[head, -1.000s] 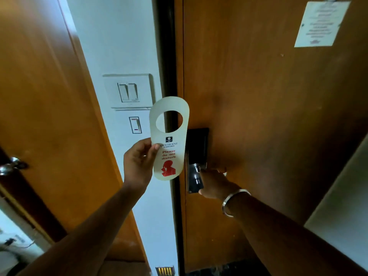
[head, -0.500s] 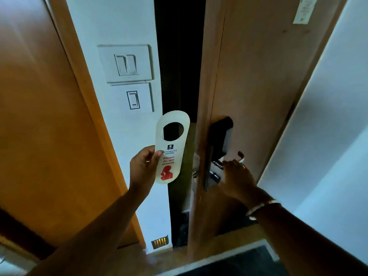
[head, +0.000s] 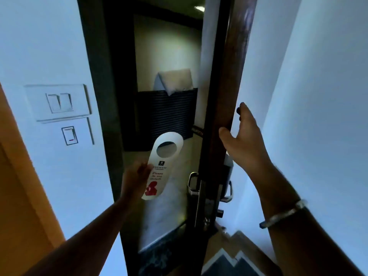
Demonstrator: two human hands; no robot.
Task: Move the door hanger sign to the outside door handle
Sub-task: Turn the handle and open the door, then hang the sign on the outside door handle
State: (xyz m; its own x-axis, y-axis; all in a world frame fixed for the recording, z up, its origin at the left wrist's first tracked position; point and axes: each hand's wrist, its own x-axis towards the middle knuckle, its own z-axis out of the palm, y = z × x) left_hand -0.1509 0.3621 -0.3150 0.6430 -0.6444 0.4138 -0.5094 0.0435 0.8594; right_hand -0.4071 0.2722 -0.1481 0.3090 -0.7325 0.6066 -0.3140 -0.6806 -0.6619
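My left hand (head: 133,181) holds a white door hanger sign (head: 159,170) by its left edge, round hole at the top, red print lower down. The sign hangs in the open doorway, left of the door's edge. The brown door (head: 225,108) stands wide open, seen edge-on. My right hand (head: 242,140) grips that edge above the lock, thumb on the near face, fingers behind. The metal outside handle (head: 192,184) juts left below the sign's level; the inside handle (head: 229,191) juts right.
Light switches (head: 59,102) sit on the white wall at left, beside an orange wooden panel (head: 18,196). Through the doorway is a dim corridor with a dark slatted unit (head: 169,114) and a white pillow on it. A white wall rises at right. A patterned mat (head: 229,261) lies below.
The door has swung from shut to wide open. My right hand left the inside handle and took the door's edge higher up. The sign moved right into the doorway.
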